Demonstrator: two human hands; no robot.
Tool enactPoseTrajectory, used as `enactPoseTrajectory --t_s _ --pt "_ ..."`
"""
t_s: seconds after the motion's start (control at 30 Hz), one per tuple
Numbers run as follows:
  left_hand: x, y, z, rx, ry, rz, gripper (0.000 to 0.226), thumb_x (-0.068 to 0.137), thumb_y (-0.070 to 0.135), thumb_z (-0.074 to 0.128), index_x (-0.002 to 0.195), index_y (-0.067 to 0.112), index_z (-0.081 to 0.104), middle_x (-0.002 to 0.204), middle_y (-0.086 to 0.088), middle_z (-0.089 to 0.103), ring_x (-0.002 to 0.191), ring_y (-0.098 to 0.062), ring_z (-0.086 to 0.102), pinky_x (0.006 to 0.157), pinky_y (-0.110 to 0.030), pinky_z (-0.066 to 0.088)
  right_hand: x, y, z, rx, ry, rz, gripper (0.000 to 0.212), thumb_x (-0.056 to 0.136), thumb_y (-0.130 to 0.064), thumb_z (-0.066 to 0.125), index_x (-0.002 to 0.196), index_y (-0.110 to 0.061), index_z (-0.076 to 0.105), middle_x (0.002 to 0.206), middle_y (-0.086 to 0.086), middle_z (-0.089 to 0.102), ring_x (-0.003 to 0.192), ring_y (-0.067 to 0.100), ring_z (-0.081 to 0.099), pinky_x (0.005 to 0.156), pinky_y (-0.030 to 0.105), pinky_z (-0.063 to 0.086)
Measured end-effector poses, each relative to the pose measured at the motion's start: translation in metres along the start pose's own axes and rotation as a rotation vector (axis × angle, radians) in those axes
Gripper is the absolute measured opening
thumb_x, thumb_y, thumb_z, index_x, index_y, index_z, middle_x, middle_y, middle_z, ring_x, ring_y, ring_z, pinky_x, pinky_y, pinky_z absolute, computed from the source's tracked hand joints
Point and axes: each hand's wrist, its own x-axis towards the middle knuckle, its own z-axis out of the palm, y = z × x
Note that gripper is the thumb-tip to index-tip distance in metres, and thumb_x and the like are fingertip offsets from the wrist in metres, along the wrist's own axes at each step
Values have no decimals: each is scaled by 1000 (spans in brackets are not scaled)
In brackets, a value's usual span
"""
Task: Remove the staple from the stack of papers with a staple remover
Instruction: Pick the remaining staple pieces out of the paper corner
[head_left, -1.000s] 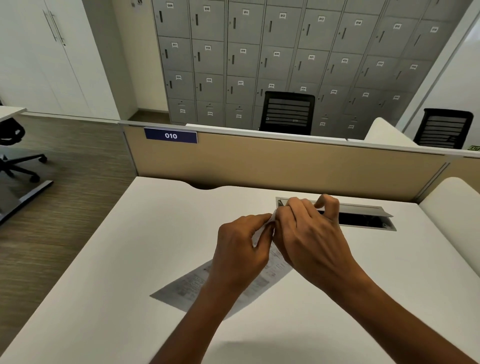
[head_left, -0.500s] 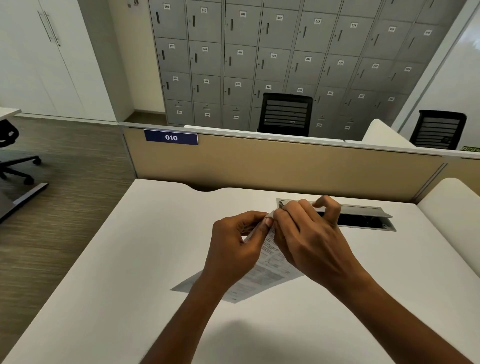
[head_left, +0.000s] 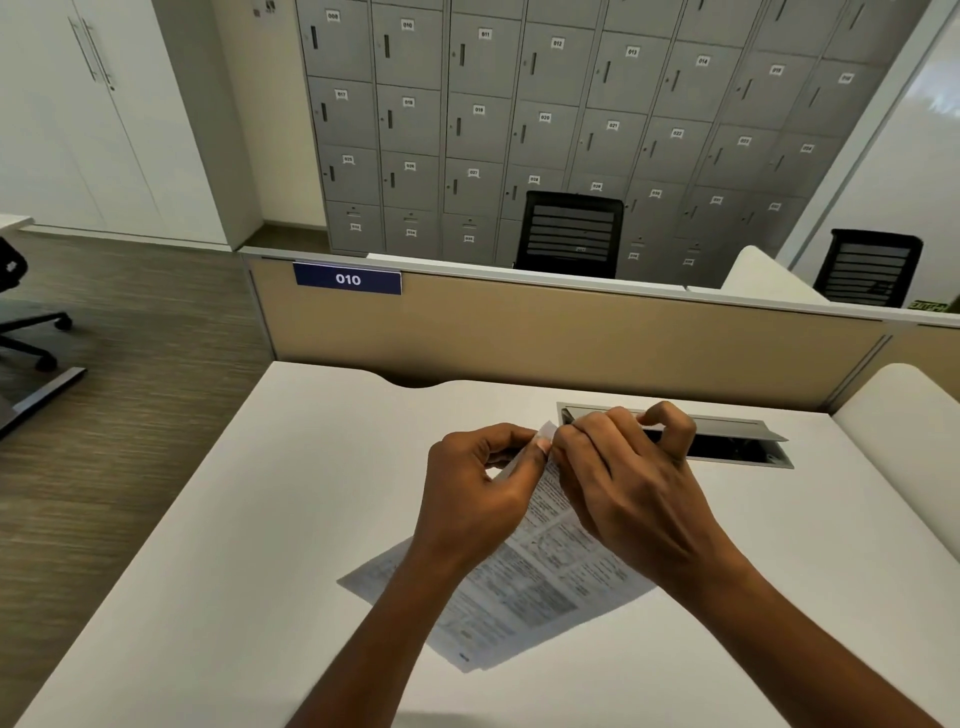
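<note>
A stack of printed papers (head_left: 540, 582) lies slanted on the white desk (head_left: 249, 545), its far corner lifted. My left hand (head_left: 478, 493) pinches that raised corner between thumb and forefinger. My right hand (head_left: 628, 483) meets it at the same corner, fingers curled round a small staple remover that is almost wholly hidden under them. The staple cannot be seen.
An open grey cable box (head_left: 737, 441) is set into the desk just behind my right hand. A beige partition (head_left: 571, 338) with a blue "010" label (head_left: 347, 279) closes the far edge. Black chairs and grey lockers stand beyond it.
The papers have swung round under my hands, so the low end now lies further right and nearer to me. Both hands stay joined at the lifted corner.
</note>
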Motion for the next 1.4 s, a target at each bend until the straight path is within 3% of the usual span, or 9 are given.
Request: enactPoseTrajectory --t_s 0.07,0.17,0.37,0.53,0.8,1.03,1.27,1.4 --pt "0 0 -1 47 28 52 19 95 29 69 104 19 81 89 20 75 88 2 72 76 -6 53 1 -4 -1 20 -10 50 31 95 -32 53 104 -7 69 96 12 73 87 28 70 91 44 31" --pt "1 1 -2 87 24 115 22 93 29 67 104 17 81 93 11 79 88 -1 73 77 -7 53 4 -7 -4 71 -1 112 28 94 -35 57 98 -10 70 92 8 73 83 26 68 88 44 31" --pt "2 -1 -1 99 -28 175 20 96 22 66 107 14 80 94 7 81 86 -4 73 78 -15 58 8 -7 -6 142 31 154 24 98 -28 54 88 -12 70 83 5 69 76 23 64 81 43 30" --pt "2 0 3 84 16 176 15 94 19 67 100 15 81 87 15 75 84 -1 71 77 -11 55 8 -5 -4 95 61 110 25 99 -27 54 87 -10 67 77 6 64 71 24 61 79 41 30" --pt "-1 8 7 -21 -30 70 16 93 30 66 96 26 81 80 30 71 82 3 72 76 -6 52 -10 2 4 71 81 51 27 95 -33 62 103 -8 60 89 12 71 81 27 67 85 40 35" --pt "-1 7 5 24 -100 120 18 92 28 73 110 30 77 95 32 71 90 8 71 80 -5 52 -11 1 -8 138 -2 175 29 97 -32 57 99 -7 71 94 12 72 86 28 68 85 43 39" --pt "-4 11 17 127 -34 230 20 94 23 72 112 19 79 97 23 73 89 6 71 78 -9 54 -11 2 -21 -95 -22 121 17 94 -26 64 93 -10 70 87 7 70 82 25 66 85 43 29" --pt "-7 11 19 176 -8 265 21 92 19 73 111 17 78 97 10 79 86 -3 72 77 -24 60 -7 5 -26 -127 -45 90 18 100 -22 56 87 -12 63 79 3 60 77 23 59 84 44 29"
